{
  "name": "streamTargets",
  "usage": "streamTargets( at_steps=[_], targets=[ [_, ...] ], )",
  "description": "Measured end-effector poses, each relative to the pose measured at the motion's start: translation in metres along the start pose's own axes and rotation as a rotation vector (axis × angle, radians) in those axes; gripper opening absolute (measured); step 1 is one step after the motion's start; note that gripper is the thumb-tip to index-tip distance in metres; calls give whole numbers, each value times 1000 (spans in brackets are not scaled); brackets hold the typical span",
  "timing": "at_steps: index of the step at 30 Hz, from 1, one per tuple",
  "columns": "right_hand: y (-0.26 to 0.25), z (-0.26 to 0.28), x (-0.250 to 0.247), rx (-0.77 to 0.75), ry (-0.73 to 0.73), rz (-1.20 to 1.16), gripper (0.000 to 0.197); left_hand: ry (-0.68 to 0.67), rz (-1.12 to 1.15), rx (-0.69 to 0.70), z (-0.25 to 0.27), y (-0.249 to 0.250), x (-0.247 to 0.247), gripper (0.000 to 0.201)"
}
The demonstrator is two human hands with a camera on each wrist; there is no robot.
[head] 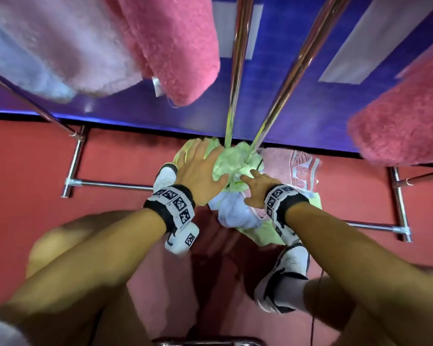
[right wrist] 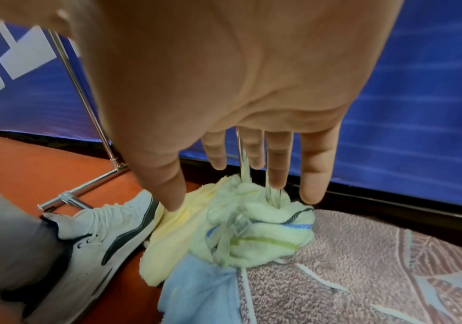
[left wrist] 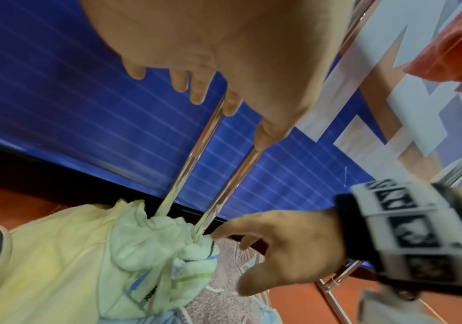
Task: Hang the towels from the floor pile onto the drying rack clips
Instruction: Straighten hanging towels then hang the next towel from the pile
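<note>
A pile of towels lies on the red floor at the foot of the drying rack: a crumpled light green towel (head: 229,161) (right wrist: 265,230) (left wrist: 146,241) on top, a yellow towel (right wrist: 174,241) to its left, a light blue towel (head: 233,211) in front and a pink patterned towel (head: 288,166) (right wrist: 362,274) to the right. My left hand (head: 203,161) (left wrist: 210,98) hovers over the green towel with fingers spread, holding nothing. My right hand (head: 250,181) (right wrist: 246,171) reaches down beside it, fingers loose and empty, the index tip close to the green towel.
Two chrome rack poles (head: 240,58) rise out of the pile's middle. Pink towels (head: 175,46) (head: 405,116) and a lilac one (head: 73,46) hang from the rack overhead. The rack's base bar (head: 110,184) runs along the floor. My white shoes (head: 165,177) (head: 285,275) flank the pile; a blue wall stands behind.
</note>
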State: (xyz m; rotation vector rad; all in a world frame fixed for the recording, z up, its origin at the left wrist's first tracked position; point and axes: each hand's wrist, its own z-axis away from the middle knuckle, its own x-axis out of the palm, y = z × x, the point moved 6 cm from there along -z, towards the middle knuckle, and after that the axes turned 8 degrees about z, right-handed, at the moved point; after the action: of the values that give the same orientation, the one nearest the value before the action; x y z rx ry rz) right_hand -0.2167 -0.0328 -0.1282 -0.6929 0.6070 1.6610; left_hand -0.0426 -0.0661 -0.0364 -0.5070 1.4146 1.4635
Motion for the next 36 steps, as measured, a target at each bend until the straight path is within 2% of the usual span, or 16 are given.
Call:
streamTargets(
  at_steps=[3,7,13,15,18,21,24,26,27,29,31,33,36],
  targets=[
    [-9,-35,13,-38,-2,74,67,-8,31,-6,-4,1,5,71],
    [-21,-70,29,-65,14,310,60,-51,51,1,-6,8,14,67],
    [-12,-95,57,3,-10,365,73,-92,50,-3,-9,9,20,66],
    [-10,-93,57,-18,-42,335,70,-101,40,-11,-9,7,19,66],
    [-15,-76,35,-107,82,176,39,-93,30,-15,-11,5,15,64],
    [-15,-44,-1,-184,310,-153,6,-28,57,31,-13,7,4,58],
    [-10,-2,-33,-262,485,-375,12,-39,134,124,-12,14,1,66],
    [-7,33,-55,-287,587,-486,16,-105,165,208,-7,20,9,82],
    [-8,50,-65,-301,633,-538,18,-146,176,233,-5,22,16,81],
    [-8,79,-79,-310,671,-584,19,-213,217,254,1,30,22,54],
    [-8,99,-82,-287,667,-577,24,-214,283,283,4,40,16,25],
    [-4,114,-79,-229,646,-591,29,-174,351,345,10,51,4,14],
    [5,129,-69,-130,608,-599,31,-176,455,418,25,66,-10,11]
  ],
)
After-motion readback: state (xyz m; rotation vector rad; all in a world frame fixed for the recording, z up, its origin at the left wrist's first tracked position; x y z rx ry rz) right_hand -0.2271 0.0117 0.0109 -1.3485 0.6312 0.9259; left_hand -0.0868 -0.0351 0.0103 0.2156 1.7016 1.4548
